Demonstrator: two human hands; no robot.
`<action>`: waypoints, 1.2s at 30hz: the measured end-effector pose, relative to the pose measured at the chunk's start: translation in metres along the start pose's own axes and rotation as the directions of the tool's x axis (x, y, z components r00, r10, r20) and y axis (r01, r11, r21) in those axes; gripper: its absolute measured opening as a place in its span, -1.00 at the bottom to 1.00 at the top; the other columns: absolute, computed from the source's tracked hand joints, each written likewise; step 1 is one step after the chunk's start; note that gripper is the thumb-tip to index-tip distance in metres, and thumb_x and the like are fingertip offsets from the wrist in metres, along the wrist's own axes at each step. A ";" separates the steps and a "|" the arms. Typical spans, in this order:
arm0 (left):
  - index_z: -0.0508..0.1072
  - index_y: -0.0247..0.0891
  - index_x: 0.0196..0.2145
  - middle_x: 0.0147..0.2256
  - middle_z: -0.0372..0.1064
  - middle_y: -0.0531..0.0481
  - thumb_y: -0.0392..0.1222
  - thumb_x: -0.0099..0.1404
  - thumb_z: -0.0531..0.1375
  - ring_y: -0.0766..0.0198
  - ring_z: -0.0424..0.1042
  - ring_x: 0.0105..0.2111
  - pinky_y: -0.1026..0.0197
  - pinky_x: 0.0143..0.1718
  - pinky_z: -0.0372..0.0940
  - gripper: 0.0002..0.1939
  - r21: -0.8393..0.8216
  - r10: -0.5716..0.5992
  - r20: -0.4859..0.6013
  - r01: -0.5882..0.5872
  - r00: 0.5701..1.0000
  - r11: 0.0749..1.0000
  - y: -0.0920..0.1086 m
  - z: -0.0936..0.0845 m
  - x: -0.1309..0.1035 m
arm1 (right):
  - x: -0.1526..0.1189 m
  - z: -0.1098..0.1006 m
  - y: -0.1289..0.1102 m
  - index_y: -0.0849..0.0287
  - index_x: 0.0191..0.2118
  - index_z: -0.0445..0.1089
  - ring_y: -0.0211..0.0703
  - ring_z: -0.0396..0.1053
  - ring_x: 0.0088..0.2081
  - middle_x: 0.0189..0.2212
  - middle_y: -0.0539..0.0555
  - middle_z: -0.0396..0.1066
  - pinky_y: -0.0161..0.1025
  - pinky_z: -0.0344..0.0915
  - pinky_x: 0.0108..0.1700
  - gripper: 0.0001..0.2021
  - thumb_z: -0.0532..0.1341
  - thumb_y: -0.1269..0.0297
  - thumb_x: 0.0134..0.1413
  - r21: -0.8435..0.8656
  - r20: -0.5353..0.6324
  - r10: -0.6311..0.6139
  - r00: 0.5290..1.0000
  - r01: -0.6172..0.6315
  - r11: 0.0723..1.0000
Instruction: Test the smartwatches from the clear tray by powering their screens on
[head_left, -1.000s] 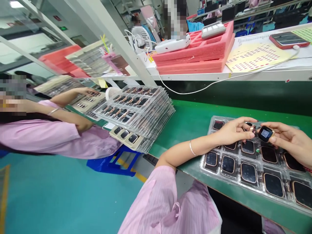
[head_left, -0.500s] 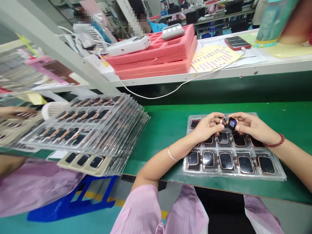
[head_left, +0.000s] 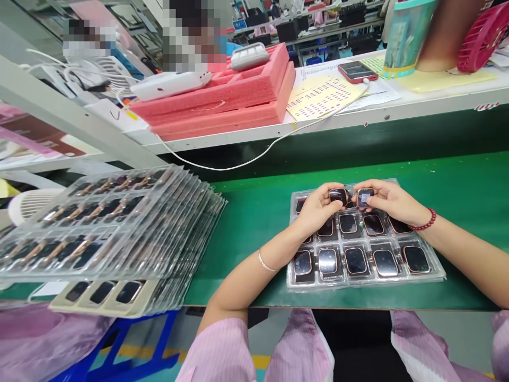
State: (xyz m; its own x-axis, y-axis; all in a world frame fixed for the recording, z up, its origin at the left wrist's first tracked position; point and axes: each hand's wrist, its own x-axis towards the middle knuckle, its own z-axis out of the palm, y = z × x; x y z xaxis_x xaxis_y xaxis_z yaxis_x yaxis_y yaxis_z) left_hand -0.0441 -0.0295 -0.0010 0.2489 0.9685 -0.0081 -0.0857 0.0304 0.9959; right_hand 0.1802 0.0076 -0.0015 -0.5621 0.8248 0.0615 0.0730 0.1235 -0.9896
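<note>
My left hand (head_left: pixel 320 207) is closed on a smartwatch case (head_left: pixel 338 197) with a dark face and a rose-gold rim. A second watch case (head_left: pixel 365 198), showing a small white square pattern on its screen, is pinched in my right hand (head_left: pixel 392 202). Both are held close together above the back of a clear plastic tray (head_left: pixel 368 287). Rows of similar watch cases sit in the tray's pockets, such as one watch case (head_left: pixel 356 261) in the front row. My hands and forearms cover part of the back rows.
To the left, a tall stack of clear trays (head_left: pixel 131 239) holding watch parts leans over a beige tray (head_left: pixel 149 297) at the table edge. On the shelf above are red foam blocks (head_left: pixel 222 103), a phone (head_left: pixel 358 71), a sticker sheet (head_left: pixel 322 98) and a hanging white cable (head_left: pixel 238 165).
The view has shifted, so surroundings sit further left. The watch case in my left hand has turned its dark face toward me, and the right one's patterned screen shows more squarely.
</note>
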 end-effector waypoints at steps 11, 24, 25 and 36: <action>0.39 -0.25 -0.03 -0.13 0.47 -0.05 -0.35 0.11 0.23 0.30 0.49 -0.25 0.23 -0.18 0.42 -0.58 0.058 0.023 -0.007 -0.023 1.000 0.998 0.000 0.003 0.000 | 0.000 0.002 0.001 0.15 0.02 0.48 -0.05 0.51 -0.11 -0.07 0.12 0.54 -0.21 0.54 -0.19 -0.57 0.29 0.44 -0.05 0.076 0.020 -0.025 0.999 0.024 0.997; 0.48 -0.29 -0.24 -0.28 0.52 -0.02 -0.32 0.21 0.20 0.29 0.48 -0.29 0.22 -0.16 0.35 -0.86 0.556 0.109 0.020 -0.102 0.994 0.825 0.004 0.025 0.044 | -0.018 -0.054 -0.038 0.10 0.06 0.48 -0.24 0.52 -0.38 -0.01 0.13 0.54 -0.33 0.52 -0.41 -0.62 0.30 0.43 0.09 0.381 -0.287 0.057 0.956 0.059 0.923; 0.50 -0.27 -0.24 -0.26 0.53 -0.03 -0.30 0.24 0.19 0.26 0.48 -0.26 0.18 -0.11 0.35 -0.87 0.633 0.141 0.052 -0.142 0.989 0.761 0.004 0.032 0.051 | -0.023 -0.057 -0.038 0.10 0.06 0.49 -0.26 0.51 -0.40 -0.01 0.14 0.53 -0.34 0.51 -0.43 -0.61 0.31 0.42 0.08 0.382 -0.271 0.062 0.960 0.048 0.923; 0.28 -0.10 0.30 0.21 0.36 -0.10 0.17 0.41 0.04 -0.01 0.34 0.24 -0.06 0.20 0.33 -0.41 0.342 0.159 0.309 -0.265 0.938 0.902 0.081 0.049 -0.033 | -0.049 -0.067 0.009 0.03 0.07 0.49 -0.27 0.51 -0.32 -0.07 0.06 0.54 -0.37 0.53 -0.31 -0.55 0.47 0.26 0.04 0.496 -0.144 0.123 0.982 -0.036 0.868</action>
State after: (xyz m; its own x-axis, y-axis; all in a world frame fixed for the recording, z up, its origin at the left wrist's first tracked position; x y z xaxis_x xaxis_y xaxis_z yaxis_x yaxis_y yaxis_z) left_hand -0.0121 -0.0706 0.0846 0.5175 0.8368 0.1788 0.1862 -0.3141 0.9310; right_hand 0.2638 0.0057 -0.0044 -0.4242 0.9046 -0.0430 -0.3247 -0.1963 -0.9252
